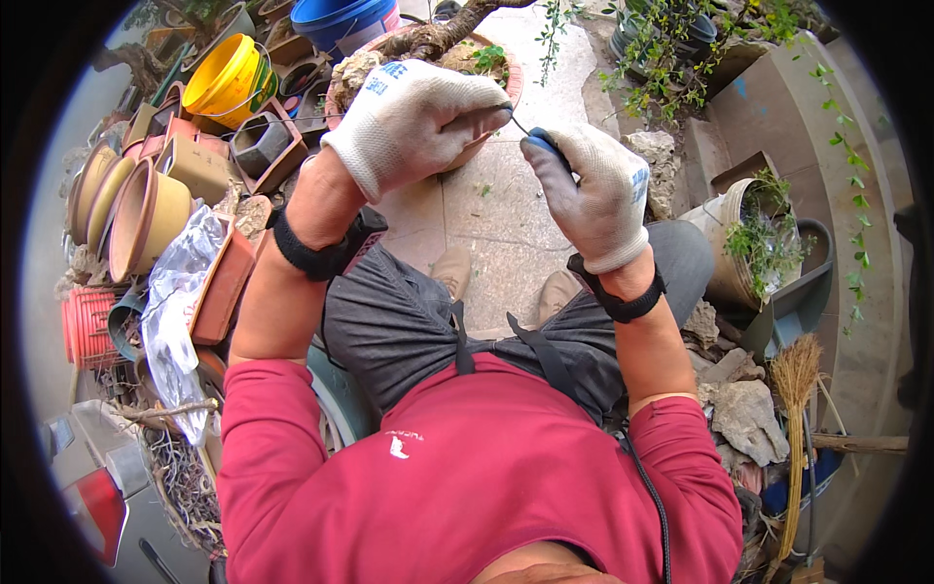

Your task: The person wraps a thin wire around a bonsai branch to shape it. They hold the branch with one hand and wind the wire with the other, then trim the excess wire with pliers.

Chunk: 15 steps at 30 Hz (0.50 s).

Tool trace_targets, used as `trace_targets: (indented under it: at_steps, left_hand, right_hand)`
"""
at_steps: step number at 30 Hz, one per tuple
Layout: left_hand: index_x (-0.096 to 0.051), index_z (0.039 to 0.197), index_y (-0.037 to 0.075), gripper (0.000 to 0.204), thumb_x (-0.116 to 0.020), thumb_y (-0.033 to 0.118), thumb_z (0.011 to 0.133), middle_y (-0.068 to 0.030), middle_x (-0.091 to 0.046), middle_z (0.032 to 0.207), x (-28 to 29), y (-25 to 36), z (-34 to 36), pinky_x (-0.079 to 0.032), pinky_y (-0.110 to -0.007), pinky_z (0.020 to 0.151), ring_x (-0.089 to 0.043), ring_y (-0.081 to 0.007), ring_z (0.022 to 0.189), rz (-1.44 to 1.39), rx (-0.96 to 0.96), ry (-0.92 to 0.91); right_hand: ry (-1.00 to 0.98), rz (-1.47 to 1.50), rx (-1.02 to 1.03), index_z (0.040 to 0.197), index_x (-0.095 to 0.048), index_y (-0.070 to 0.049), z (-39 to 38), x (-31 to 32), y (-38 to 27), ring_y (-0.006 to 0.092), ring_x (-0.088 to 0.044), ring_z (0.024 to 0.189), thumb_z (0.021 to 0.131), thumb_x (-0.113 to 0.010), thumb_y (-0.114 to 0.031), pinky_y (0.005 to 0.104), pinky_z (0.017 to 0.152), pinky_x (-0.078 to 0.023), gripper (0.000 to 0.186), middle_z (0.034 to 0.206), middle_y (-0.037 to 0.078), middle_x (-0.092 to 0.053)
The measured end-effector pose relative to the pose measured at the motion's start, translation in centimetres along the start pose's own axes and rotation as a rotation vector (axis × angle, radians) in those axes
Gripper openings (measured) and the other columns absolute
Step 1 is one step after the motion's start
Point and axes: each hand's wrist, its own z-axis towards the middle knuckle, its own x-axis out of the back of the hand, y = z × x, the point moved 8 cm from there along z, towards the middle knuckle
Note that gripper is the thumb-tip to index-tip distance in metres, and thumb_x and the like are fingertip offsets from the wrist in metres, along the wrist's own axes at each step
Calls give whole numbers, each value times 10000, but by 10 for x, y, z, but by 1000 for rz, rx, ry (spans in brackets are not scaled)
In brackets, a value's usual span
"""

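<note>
1 view, from head: left of 2 fisheye cameras worn side by side. Faces steeply down, upright, unmirrored. Red shirt (pixel 486 467) very near, filling lower middle; trousers (pixel 389 326) and shoes (pixel 451 271) farther below lens. Left fingers (pixel 475 94) and right fingers (pixel 553 180) near, above centre. Blue bucket (pixel 336 24) at top edge, farther off. Wide circular field, black corners, reaches from grey car (pixel 161 535) at lower left to broom (pixel 796 380) at right.

From my remote post I see a thin, dark, wire-like strand (pixel 521 126), its visible stretch short and nearly straight, slanting down rightward from left hand (pixel 413 122) to right hand (pixel 595 190), both ends hidden in gloved grips.
</note>
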Motion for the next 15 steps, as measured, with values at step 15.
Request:
trace_targets:
  at_steps: [15]
  left_hand:
    - [-706,968,53,192,-677,242,954,-175,-629,731,-3,-16,-7,-495,-364,619,-627,-261,631,-143,190,-24]
  right_hand:
    - [9,210,-137,1025,-719,-11,-6,-9,18,157,-639,602,925,-723,-124,291,575,-489,151,718,111,-667]
